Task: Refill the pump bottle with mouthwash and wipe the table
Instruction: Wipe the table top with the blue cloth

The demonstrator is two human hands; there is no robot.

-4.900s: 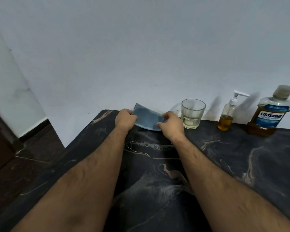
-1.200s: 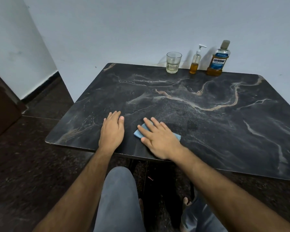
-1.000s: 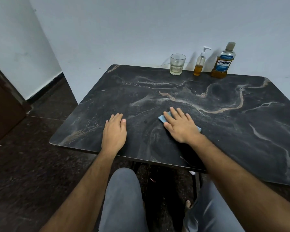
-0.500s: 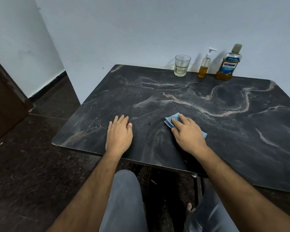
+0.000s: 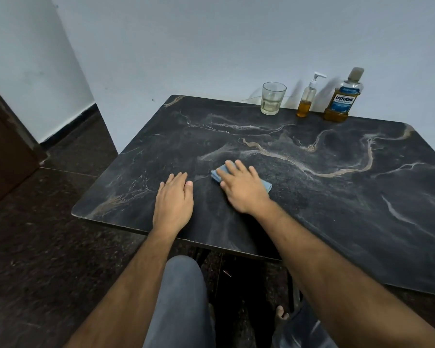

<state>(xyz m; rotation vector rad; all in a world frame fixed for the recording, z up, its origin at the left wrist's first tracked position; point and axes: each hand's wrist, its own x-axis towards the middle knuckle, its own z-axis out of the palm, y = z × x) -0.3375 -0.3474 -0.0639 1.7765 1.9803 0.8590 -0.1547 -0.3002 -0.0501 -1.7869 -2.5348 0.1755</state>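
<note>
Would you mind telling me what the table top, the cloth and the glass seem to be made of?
Table top: dark marble-look slab with tan veins and a dull sheen; the thin edge suggests laminate or printed board, but real stone is possible.
Cloth: soft blue fabric, matte, probably microfibre, lying flat under the right hand.
Glass: clear and see-through with a thick base, most likely real glass.

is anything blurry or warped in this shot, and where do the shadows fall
Head view: the right hand on the blue cloth is slightly motion-blurred; the left hand is sharper. Wide-angle distortion bows the table edges. Dim, even light; the pump bottle and mouthwash bottle cast soft shadows leftward on the wall.
</note>
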